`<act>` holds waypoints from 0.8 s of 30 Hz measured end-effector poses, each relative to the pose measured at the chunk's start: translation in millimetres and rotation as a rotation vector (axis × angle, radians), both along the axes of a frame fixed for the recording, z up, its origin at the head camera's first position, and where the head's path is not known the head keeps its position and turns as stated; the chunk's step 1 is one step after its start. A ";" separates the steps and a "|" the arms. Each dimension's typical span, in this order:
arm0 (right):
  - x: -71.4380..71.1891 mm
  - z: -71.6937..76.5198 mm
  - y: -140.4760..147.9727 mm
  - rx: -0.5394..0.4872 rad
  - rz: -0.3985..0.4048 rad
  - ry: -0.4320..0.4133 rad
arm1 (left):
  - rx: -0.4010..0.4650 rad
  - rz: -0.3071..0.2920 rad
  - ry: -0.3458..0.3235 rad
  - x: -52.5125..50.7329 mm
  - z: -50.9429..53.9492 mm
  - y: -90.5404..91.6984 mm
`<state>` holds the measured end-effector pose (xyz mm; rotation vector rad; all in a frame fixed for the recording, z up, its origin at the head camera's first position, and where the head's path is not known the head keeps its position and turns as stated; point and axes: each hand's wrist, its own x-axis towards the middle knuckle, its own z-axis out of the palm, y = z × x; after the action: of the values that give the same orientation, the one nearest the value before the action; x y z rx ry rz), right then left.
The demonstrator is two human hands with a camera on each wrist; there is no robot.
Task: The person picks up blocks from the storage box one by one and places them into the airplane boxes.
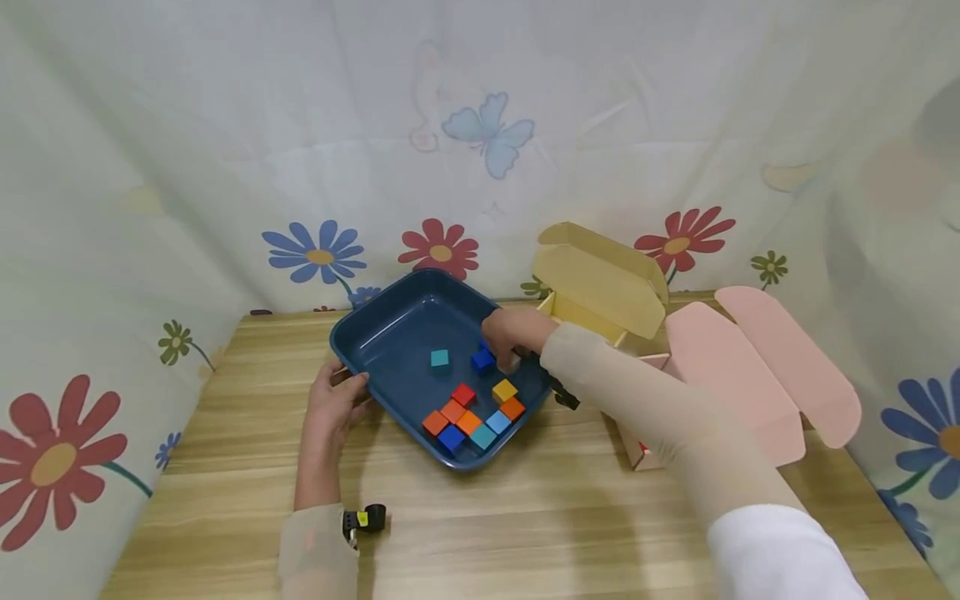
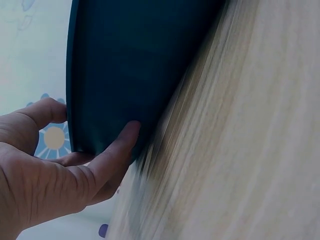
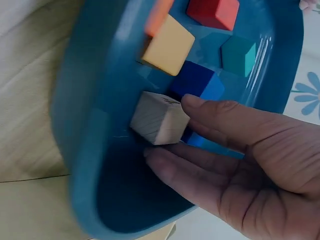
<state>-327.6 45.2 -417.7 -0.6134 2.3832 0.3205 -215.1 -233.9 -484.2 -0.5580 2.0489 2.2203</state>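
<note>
My left hand (image 1: 333,417) grips the left rim of a dark blue tray (image 1: 401,333); in the left wrist view the fingers of that hand (image 2: 75,167) lie curled about the tray's edge (image 2: 135,65). Inside the tray, at its right side, my right hand (image 1: 521,329) pinches a plain wooden cube (image 3: 155,120). In the right wrist view the thumb of this hand (image 3: 240,155) touches one side and the fingers lie below. Close by are a dark blue cube (image 3: 197,80), a yellow cube (image 3: 170,45) and a teal cube (image 3: 239,56).
Several coloured cubes, among them a red one (image 1: 463,394), lie toward the tray's near corner. Behind and right stands an open yellow box (image 1: 600,279). An open pink box (image 1: 735,375) lies at the right, partly behind my right forearm. A flowered curtain (image 1: 300,150) hangs behind.
</note>
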 end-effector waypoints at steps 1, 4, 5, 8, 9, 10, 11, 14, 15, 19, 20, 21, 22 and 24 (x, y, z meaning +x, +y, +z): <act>-2.7 -1.0 -2.8 0.015 -0.039 -0.023 | -0.001 0.002 0.000 -0.3 -0.1 0.0; -8.5 -4.8 -8.9 0.026 -0.143 -0.042 | 0.001 0.003 -0.001 -0.8 -1.4 1.2; -9.5 -6.1 -10.5 0.027 -0.155 -0.037 | 0.002 0.005 -0.002 -0.8 -1.9 1.5; -8.9 -7.6 -13.8 0.020 -0.146 -0.006 | 0.003 0.013 -0.004 -0.4 -2.5 1.5; -7.8 -7.6 -14.4 0.018 -0.134 0.005 | 0.003 0.015 -0.003 -0.3 -2.4 1.1; -6.4 -7.1 -14.6 0.029 -0.100 0.020 | 0.003 0.015 -0.001 -0.1 -1.9 1.0; -4.6 -6.4 -14.5 0.037 -0.069 0.034 | 0.004 0.016 0.000 -0.3 -1.7 0.6; 1.4 -5.0 -11.8 0.038 -0.011 0.074 | 0.006 0.009 0.009 -1.2 -0.1 0.8; 3.3 -4.8 -10.5 0.035 0.002 0.082 | 0.009 0.008 0.010 -1.6 0.3 1.0; 6.0 -7.4 -6.5 0.012 0.001 0.078 | 0.015 0.014 0.010 -2.3 0.4 1.2; 5.7 -8.2 -6.1 0.019 0.002 0.068 | 0.015 0.015 0.008 -2.1 0.1 0.9; 5.0 -8.8 -6.0 0.027 0.008 0.062 | 0.014 0.015 0.007 -1.9 -0.1 0.8; 4.1 -9.3 -6.2 0.045 0.017 0.056 | 0.012 0.013 0.006 -1.6 -0.4 0.6; 2.1 -8.9 -6.9 0.085 0.046 0.049 | 0.009 0.008 0.004 -1.0 -1.1 0.1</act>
<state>-325.5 38.3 -426.6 -0.6278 2.3913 0.4590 -216.1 -233.7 -485.2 -0.5620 2.0418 2.2354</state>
